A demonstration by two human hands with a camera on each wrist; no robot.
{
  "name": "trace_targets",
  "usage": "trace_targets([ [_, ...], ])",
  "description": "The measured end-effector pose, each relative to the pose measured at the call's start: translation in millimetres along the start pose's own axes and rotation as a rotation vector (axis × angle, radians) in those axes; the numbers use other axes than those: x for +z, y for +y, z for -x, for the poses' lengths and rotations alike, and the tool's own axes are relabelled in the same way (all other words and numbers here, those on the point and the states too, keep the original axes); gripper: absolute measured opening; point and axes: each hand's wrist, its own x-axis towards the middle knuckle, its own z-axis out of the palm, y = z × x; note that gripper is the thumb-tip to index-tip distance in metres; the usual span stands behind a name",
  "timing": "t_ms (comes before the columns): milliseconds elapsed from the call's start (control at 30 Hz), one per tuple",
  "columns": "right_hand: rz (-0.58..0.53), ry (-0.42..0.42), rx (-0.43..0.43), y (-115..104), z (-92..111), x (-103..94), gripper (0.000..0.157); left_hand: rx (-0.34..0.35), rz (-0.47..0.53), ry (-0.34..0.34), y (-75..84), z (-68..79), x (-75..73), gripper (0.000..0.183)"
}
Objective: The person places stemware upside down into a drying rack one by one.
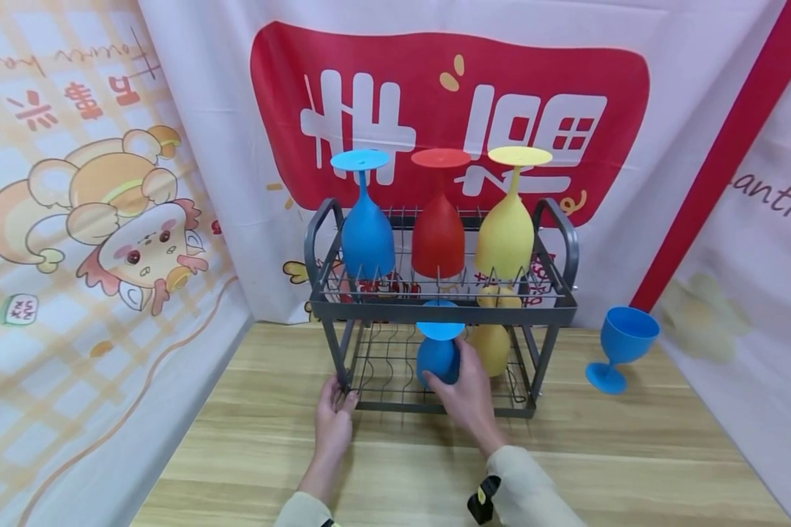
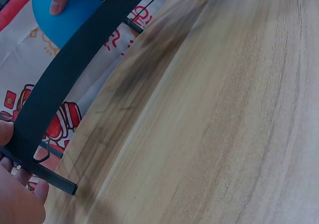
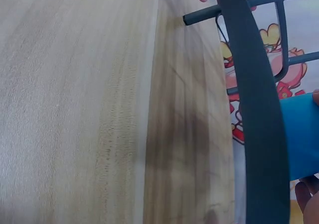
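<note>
My right hand (image 1: 468,395) grips the bowl of an upside-down blue goblet (image 1: 431,364) on the lower tier of a dark two-tier rack (image 1: 444,315), thumb and fingers on opposite sides. The right wrist view shows this blue goblet (image 3: 304,139) behind the rack's front bar (image 3: 261,119). At the lower left front corner, my left hand (image 1: 334,423) holds the frame; in the left wrist view its thumb lies over the dark bar (image 2: 65,79), its fingers beneath. Beside the held goblet stands an inverted yellow goblet (image 1: 491,350), partly hidden by the upper tier and my right hand.
On the upper tier, a blue goblet (image 1: 368,241), a red goblet (image 1: 438,241) and a yellow goblet (image 1: 506,238) stand upside down in a row. Another blue goblet (image 1: 626,337) stands upright on the wooden table (image 1: 633,446), right of the rack. Printed cloth (image 1: 204,58) hangs behind.
</note>
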Motion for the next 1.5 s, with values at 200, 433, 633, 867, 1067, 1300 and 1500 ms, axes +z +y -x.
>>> trace_targets([
  [200, 0.004, 0.006, 0.055, 8.5, -6.1, 8.0, 0.089, 0.010, -0.005, 0.003, -0.8, 0.2, -0.2, 0.053],
  [433, -0.011, 0.018, 0.124, 15.9, -13.1, 14.0, 0.088, 0.013, -0.004, 0.006, 0.5, 1.1, 0.7, 0.053],
  [633, -0.021, 0.028, 0.144, 18.0, -17.2, 15.7, 0.088, 0.021, 0.002, 0.001, -0.4, 1.1, -0.5, 0.053],
  [867, 0.007, 0.041, 0.143, 19.3, -18.3, 16.8, 0.089, 0.019, 0.000, 0.010, -1.1, 0.4, 0.3, 0.055],
  [1067, 0.018, 0.049, 0.150, 19.6, -18.2, 16.8, 0.088, 0.014, -0.007, 0.012, -2.6, -0.3, 0.6, 0.054],
  [1300, 0.032, 0.058, 0.153, 20.9, -18.8, 16.8, 0.084, 0.004, -0.006, -0.003, -3.1, 2.3, -0.9, 0.053],
  [1500, 0.039, 0.065, 0.141, 20.7, -19.3, 16.7, 0.080, 0.007, -0.001, 0.003, -3.2, 2.6, -0.7, 0.053],
])
